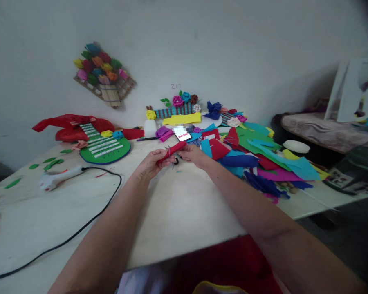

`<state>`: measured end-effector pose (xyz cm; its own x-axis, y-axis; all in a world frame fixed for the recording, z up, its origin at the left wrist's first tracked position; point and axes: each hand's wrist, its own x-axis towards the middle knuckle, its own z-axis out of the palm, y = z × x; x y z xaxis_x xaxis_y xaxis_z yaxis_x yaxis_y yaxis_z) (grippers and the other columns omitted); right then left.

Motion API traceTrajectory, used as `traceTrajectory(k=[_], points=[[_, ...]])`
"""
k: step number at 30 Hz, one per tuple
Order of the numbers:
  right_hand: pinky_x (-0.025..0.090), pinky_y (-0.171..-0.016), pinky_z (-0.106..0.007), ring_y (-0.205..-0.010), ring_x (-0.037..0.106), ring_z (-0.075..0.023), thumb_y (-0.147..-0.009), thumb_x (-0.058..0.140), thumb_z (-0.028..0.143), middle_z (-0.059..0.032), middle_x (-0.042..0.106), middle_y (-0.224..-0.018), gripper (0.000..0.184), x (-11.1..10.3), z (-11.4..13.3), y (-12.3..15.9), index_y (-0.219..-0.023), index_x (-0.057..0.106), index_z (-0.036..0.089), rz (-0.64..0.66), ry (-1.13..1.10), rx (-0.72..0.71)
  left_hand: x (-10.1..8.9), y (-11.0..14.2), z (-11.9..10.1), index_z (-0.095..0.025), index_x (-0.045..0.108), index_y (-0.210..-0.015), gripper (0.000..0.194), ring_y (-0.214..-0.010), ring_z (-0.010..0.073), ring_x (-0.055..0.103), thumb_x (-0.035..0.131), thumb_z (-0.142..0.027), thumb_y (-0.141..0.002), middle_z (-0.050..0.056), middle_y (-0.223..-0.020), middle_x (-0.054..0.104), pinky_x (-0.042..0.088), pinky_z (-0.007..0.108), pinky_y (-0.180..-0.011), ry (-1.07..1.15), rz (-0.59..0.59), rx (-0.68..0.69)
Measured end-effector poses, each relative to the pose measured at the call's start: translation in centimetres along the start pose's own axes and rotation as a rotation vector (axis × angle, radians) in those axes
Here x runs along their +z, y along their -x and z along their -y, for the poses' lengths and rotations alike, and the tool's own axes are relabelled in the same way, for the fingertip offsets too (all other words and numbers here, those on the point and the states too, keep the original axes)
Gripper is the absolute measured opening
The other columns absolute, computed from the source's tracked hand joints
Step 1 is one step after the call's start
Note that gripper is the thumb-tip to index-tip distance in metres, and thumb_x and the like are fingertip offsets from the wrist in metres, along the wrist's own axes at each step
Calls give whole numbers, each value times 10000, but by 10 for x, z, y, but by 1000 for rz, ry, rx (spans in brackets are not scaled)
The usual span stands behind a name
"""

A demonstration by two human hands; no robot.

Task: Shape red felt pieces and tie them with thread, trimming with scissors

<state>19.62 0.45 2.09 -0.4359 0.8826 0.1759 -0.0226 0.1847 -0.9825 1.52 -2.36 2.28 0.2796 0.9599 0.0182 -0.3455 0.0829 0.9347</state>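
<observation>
A narrow red strip, perhaps crepe paper or felt, (179, 145) stretches between my two hands above the middle of the table. My left hand (154, 161) grips its near-left end, fingers closed. At the other end, my right hand (191, 154) is closed on the strip too, its fingertips partly hidden. Something thin and grey crosses the strip by my left fingers. A small dark loop, possibly a scissors handle, (176, 161) shows just below, between the hands; whether it is held or lies on the table I cannot tell. Just beyond the hands lies a lit phone (184, 136).
To the left lie a white glue gun (63, 177) with a black cord and a green guitar-shaped craft (107, 149). A heap of coloured sheets (263, 155) covers the right side. Paper-flower crafts (174, 110) stand along the wall. A dark container (352, 171) is at the right edge.
</observation>
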Motion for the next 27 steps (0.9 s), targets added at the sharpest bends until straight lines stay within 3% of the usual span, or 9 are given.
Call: traceTrajectory(k=[3, 7, 10, 13, 19, 27], points=[[189, -425, -204, -434, 246, -34, -663, 621, 357, 55, 447, -527, 350, 6, -1, 0, -923, 635, 123, 5, 32, -19, 1, -3, 0, -117, 548, -714, 92, -621, 123, 650, 623, -169, -715, 80, -708, 678, 515, 165, -567, -7, -59, 57], [316, -463, -211, -450, 377, -63, -704, 581, 331, 45, 475, -492, 306, 9, -8, -4, -914, 653, 121, -28, 146, -105, 4, -5, 2, -113, 545, -689, 139, -597, 119, 643, 646, -208, -698, 71, -667, 670, 508, 171, -551, -39, -118, 97], [414, -571, -241, -581, 518, -107, -701, 574, 261, -4, 594, -605, 185, 9, -13, -9, -805, 675, 146, -88, 287, -193, 7, -5, 3, -110, 543, -686, 149, -600, 123, 643, 645, -218, -695, 74, -659, 670, 507, 187, -566, -70, -149, 108], [438, -690, -263, -718, 564, -131, -668, 570, 169, -31, 648, -739, 100, 11, -14, -11, -687, 666, 151, -129, 364, -277, 11, -4, 4, -106, 542, -685, 146, -582, 122, 637, 644, -212, -689, 72, -640, 666, 503, 199, -570, -98, -165, 117], [419, -582, -244, -564, 515, -103, -675, 516, 166, -12, 598, -598, 135, 17, -7, -7, -706, 641, 125, -122, 206, -88, 15, -4, 5, -108, 543, -697, 196, -563, 133, 629, 676, -246, -654, 66, -618, 657, 495, 226, -568, -173, -209, 139], [381, -602, -238, -592, 496, -100, -649, 569, 278, -21, 598, -621, 166, 24, -7, -5, -638, 620, 121, -221, 137, -97, 13, -7, 7, -113, 557, -684, 260, -547, 137, 616, 699, -320, -619, 63, -607, 652, 504, 261, -591, -217, -232, 161]])
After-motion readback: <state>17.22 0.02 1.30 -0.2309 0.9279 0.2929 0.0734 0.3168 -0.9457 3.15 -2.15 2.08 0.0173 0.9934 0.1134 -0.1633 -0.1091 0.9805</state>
